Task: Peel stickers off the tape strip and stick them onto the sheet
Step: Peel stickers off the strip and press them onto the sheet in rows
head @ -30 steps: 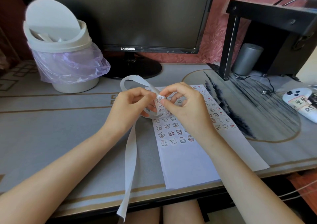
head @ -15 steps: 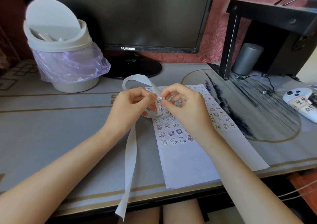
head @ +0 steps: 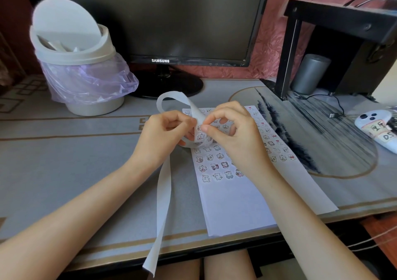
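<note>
Item one, tape strip (head: 164, 193): held up over the bench (head: 64, 161), looped over at the top, with its blank tail hanging past the front edge; I judge this keeps the working section close to the sheet. Item two, left hand (head: 163, 133): grip clenched on the strip, probably bending it to raise a sticker's edge. Item three, right hand (head: 234, 136): thumb and forefinger pinching the strip just above a printed sticker (head: 200, 137); I cannot tell whether any has lifted. Item four, sheet (head: 236, 204): flat beneath both hands, upper rows filled, lower part bare. Item five, bin (head: 86, 75): far left, well apart.
</note>
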Demonstrator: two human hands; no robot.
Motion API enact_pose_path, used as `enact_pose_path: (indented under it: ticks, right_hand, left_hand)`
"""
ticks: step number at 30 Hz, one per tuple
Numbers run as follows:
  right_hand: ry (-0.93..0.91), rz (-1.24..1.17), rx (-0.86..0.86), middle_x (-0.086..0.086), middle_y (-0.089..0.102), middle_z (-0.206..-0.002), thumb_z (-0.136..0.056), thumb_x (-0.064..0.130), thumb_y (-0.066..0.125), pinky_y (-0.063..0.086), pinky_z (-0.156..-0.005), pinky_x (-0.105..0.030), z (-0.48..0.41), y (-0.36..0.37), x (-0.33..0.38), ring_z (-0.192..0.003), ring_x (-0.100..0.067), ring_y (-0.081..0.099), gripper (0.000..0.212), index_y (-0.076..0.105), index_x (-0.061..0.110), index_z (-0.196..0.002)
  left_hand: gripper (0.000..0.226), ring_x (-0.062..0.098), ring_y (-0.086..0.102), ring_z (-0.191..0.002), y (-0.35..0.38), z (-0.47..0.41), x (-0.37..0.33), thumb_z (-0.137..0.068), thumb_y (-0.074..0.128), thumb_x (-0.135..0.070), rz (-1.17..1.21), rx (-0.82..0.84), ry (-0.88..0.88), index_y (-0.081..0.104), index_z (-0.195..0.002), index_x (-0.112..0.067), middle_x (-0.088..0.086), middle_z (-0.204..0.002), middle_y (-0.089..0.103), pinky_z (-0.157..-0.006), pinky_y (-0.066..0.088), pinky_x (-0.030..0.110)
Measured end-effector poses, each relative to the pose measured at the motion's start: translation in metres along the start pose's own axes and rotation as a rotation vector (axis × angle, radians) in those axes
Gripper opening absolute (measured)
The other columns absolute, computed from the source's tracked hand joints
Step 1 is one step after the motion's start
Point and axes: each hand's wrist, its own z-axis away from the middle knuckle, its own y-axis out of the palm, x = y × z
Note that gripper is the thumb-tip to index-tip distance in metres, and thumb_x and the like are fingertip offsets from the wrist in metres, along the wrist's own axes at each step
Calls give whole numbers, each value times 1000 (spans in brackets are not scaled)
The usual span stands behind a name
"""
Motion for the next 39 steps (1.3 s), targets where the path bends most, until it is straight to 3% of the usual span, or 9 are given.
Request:
enact_pose_path:
  ticks: [6, 12, 26, 39]
  right_hand:
    - [131, -244, 56, 10, 66, -76, -80, 9, 72, 41, -58, -14, 7, -17, 9, -70, -3, 57, 10, 67, 17, -78]
    - [424, -203, 173, 9, 60, -56, -83, 14, 69, 33, -46, -13, 16, -59, -6, -43, 0, 45, 4, 67, 13, -81]
    - [628, 33, 337, -2, 68, -70, -79, 15, 72, 30, -44, -13, 33, -96, -30, -51, -5, 46, 3, 70, 12, -79]
    - [585, -41, 320, 7, 62, -57, -79, 3, 72, 30, -40, -6, 36, -92, -27, -45, 4, 47, 8, 69, 9, -75]
  left_hand:
    - [20, 8, 66, -64, 0, 0, -1, -91, 58, -13, 10, -1, -11, 68, -75, -10, -1, -66, 71, -60, 54, 20]
    - [22, 11, 66, -66, 0, -1, 1, -92, 57, -14, 7, 7, -9, 67, -72, -13, 1, -68, 71, -62, 54, 22]
    - [23, 14, 67, -68, 0, -2, 3, -91, 57, -14, 16, 13, -7, 66, -70, -16, 6, -73, 72, -60, 51, 19]
    - [23, 9, 66, -65, 1, 0, 0, -92, 57, -12, 14, 14, 0, 66, -71, -16, -2, -68, 70, -57, 49, 16]
